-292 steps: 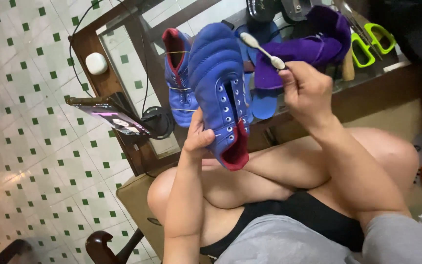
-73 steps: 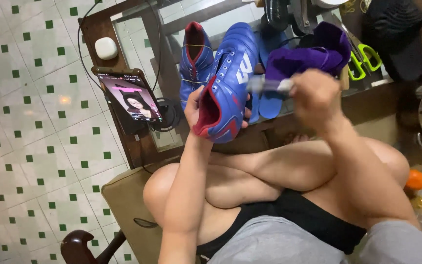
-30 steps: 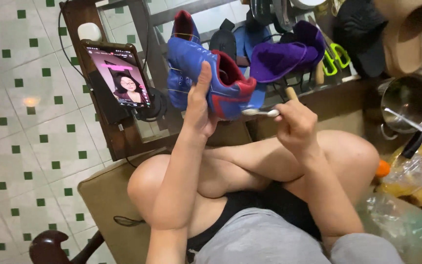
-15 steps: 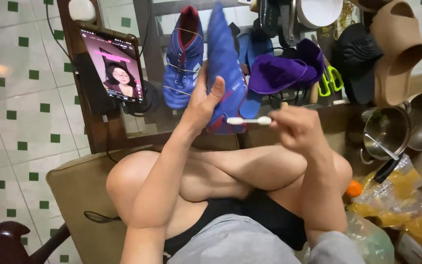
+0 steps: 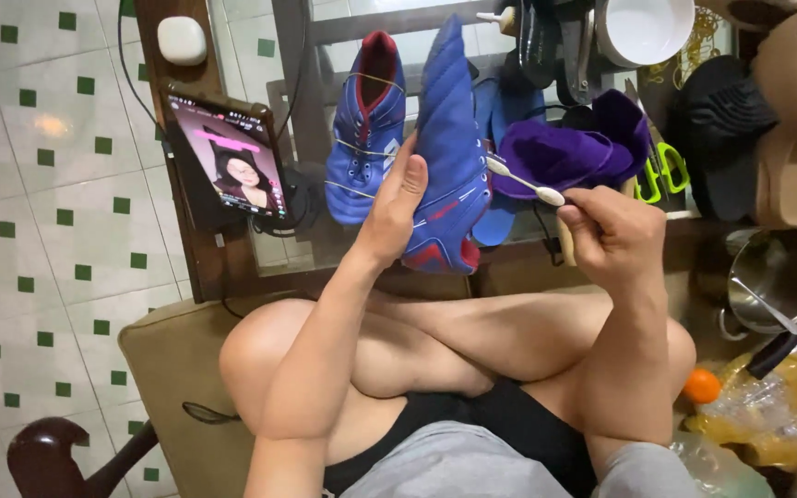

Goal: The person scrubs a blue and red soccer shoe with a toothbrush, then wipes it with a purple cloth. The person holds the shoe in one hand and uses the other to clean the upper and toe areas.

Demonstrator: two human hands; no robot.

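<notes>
A blue shoe with red trim (image 5: 449,157) stands upright just above the middle of the frame, toe up, held from its left side by the left hand (image 5: 397,205), whose grip is clenched around the shoe's side with the thumb lying along it. The right hand (image 5: 612,238), right of centre, pinches a white cotton swab (image 5: 525,181) between its fingers; the swab's far tip touches or nearly touches the shoe's right edge. Just left of the held shoe, its blue mate (image 5: 364,129) lies on the glass worktop (image 5: 260,235), laces showing. Right of the swab sits a purple cloth bundle (image 5: 565,152), and beyond it green-handled scissors (image 5: 659,175) and black sandals (image 5: 721,129). At upper left a phone (image 5: 230,161) leans upright with a lit screen, a small white case (image 5: 182,40) above it. At the top a white bowl (image 5: 643,28) shows nothing inside. At right, a steel pot (image 5: 772,277) holds a spoon, with an orange fruit (image 5: 701,385) and yellowish plastic bags (image 5: 767,415) below it.
</notes>
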